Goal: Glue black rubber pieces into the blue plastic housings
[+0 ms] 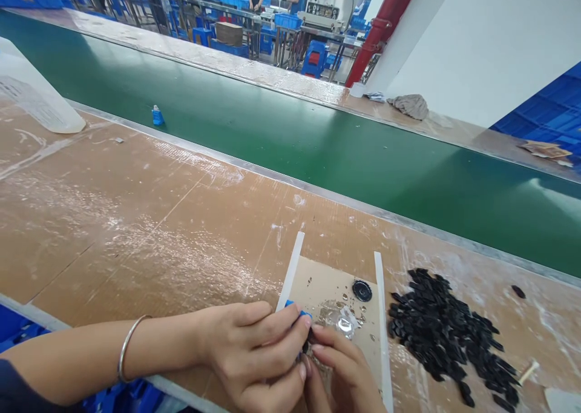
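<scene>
My left hand [256,352], with a metal bangle at its wrist, is closed around a small blue part [291,304] that mostly hides behind the fingers. My right hand [347,367] meets it from the right, fingertips pinched at a dark piece [306,344] between the two hands. I cannot make out the shape of that piece. Beneath the hands lies a beige sheet [313,274], held by white tape strips at its sides. A round black cap [362,290] and a clear shiny blob [345,323] with scattered droplets are on the sheet.
A heap of small black pieces [436,322] lies right of the sheet, with one stray piece [518,291] beyond. Past the table runs a green conveyor belt [272,134] carrying a small blue item [157,115]. A translucent container [39,92] stands far left.
</scene>
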Tool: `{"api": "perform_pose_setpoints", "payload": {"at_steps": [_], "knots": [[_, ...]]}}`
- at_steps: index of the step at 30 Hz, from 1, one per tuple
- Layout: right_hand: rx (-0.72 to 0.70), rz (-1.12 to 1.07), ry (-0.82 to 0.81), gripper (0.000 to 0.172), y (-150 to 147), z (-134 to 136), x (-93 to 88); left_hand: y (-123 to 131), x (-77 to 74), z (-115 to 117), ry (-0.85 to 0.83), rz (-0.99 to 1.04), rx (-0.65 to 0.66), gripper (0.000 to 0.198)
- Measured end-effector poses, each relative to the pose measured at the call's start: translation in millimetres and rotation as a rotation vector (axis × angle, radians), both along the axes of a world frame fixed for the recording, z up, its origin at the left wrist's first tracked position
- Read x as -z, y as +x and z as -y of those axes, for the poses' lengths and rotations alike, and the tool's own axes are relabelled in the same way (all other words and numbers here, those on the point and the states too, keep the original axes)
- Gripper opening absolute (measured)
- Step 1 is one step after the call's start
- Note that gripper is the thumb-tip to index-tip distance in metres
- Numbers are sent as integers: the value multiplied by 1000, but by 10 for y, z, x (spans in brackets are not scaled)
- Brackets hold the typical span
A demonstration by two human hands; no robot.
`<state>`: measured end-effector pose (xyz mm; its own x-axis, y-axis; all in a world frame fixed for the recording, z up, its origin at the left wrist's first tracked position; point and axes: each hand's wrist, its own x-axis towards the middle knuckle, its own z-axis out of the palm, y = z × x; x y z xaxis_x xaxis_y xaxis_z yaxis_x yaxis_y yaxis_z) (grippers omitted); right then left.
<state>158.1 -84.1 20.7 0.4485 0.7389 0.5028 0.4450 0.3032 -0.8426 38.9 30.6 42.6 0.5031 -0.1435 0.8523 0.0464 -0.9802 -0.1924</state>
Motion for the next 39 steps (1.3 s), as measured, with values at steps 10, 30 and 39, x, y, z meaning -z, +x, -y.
{"api": "perform_pose_setpoints", "payload": {"at_steps": [10,30,39], "knots": [[-165,-162,33,28,130,-36,85,14,1,-11,-37,25,7,7],[-88,-751,-209,12,20,-6,-36,-3,-9,6,-195,-82,45,11],[-265,-799,-270,17,236,52,182,-52,-30,-82,-271,-131,145,17]]}}
